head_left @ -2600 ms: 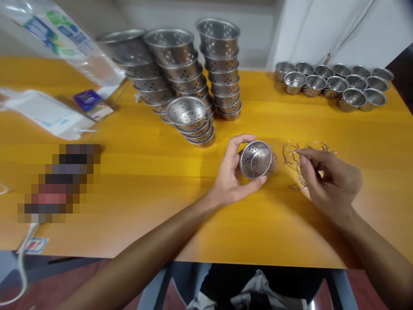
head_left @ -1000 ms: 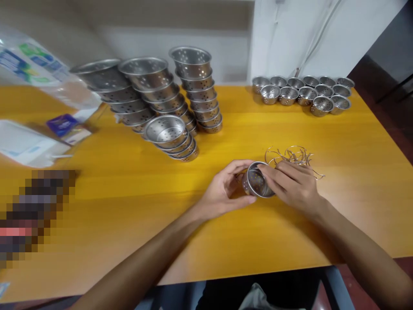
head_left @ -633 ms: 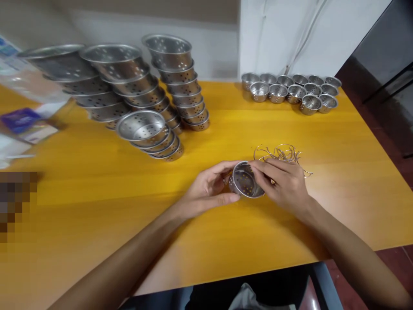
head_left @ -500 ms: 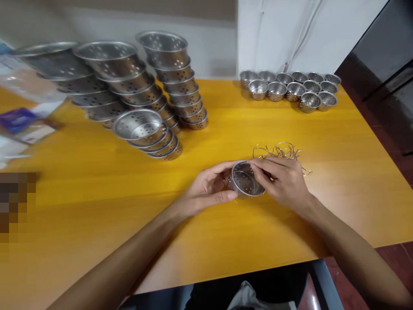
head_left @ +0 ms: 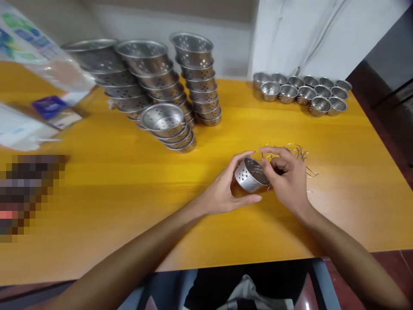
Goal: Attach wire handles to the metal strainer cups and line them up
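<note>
My left hand (head_left: pixel 226 189) is wrapped round a small perforated steel cup (head_left: pixel 247 175), tilted on its side just above the yellow table (head_left: pixel 129 185). My right hand (head_left: pixel 287 176) is at the cup's rim with fingers curled in a pinch; what they pinch is too small to make out. Just behind the right hand lies a tangle of thin wire handles (head_left: pixel 298 157).
Tall stacks of larger perforated steel bowls (head_left: pixel 161 82) stand at the back left, with a short stack (head_left: pixel 169 127) in front. A cluster of small steel cups (head_left: pixel 303 92) sits at the back right. Plastic bags and packets (head_left: pixel 35 86) lie at far left.
My right hand left the wire pile and came to the cup's rim. The cup has been turned in my left hand, its mouth now tipped away to the right.
</note>
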Demonstrator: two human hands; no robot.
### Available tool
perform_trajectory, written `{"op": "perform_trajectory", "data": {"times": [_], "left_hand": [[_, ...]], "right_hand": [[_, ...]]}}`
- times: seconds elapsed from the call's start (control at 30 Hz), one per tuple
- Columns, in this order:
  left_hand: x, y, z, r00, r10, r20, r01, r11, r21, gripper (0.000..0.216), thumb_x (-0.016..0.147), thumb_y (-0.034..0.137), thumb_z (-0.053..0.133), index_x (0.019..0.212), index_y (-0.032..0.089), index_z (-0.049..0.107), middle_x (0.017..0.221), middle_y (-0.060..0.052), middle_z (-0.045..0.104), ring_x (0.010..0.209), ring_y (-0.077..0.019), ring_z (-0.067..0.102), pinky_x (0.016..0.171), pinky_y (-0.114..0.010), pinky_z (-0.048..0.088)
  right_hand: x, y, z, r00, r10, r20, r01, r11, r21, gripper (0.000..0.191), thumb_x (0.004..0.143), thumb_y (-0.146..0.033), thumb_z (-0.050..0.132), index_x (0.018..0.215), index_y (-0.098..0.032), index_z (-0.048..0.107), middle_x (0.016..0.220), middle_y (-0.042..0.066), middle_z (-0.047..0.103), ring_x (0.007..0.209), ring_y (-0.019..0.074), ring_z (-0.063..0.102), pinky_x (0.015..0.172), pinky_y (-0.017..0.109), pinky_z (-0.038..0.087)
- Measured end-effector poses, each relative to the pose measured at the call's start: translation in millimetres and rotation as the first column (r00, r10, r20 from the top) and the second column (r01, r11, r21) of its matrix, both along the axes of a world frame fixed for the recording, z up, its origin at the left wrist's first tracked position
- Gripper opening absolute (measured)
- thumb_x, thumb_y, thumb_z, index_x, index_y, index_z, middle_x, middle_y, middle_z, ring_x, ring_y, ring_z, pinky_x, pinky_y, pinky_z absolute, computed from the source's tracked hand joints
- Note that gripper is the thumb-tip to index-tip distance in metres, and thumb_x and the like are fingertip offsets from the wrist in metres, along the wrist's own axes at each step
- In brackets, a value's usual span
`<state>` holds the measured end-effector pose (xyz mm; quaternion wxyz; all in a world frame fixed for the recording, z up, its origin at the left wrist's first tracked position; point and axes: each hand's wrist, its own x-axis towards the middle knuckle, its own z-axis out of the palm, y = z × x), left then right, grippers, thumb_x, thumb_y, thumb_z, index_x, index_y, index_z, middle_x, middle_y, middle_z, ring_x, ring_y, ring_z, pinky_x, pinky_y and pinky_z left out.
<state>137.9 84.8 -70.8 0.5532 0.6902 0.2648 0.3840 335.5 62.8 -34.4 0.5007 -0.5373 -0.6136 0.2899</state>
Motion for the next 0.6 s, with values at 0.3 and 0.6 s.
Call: {"op": "perform_trajectory", "data": {"times": [0.3,0.6], "left_hand": [[8,1,5.5,1.0,0.003,-0.013,-0.004,0.999,-0.037,0.066,0.068,0.019,0.088,0.125,0.022,0.056,0.112,-0.006,0.07,0.096,-0.0247,0.071,0.084,-0.038,0.061],[-3,12,8.2,0.981,-0.028,0.192,0.062,0.982,-0.179,0.066,0.066,0.03,0.095,0.122,0.019,0.062,0.119,-0.009,0.07,0.11,-0.0288,0.071,0.097,-0.043,0.057]], "right_hand": [[-16,1,-3.0,0.962,0.169,-0.215,-0.189,0.979,-0.076,0.026,0.101,-0.044,0.073,0.09,-0.023,0.085,0.08,0.004,0.081,0.073,0.0184,0.077,0.072,0.033,0.065],[12,13,-16.9,0.825,0.466,-0.321,-0.503,0.863,-0.039,0.042,0.1,-0.049,0.078,0.141,-0.036,0.075,0.138,0.011,0.077,0.132,0.0266,0.073,0.111,0.05,0.061]]}}
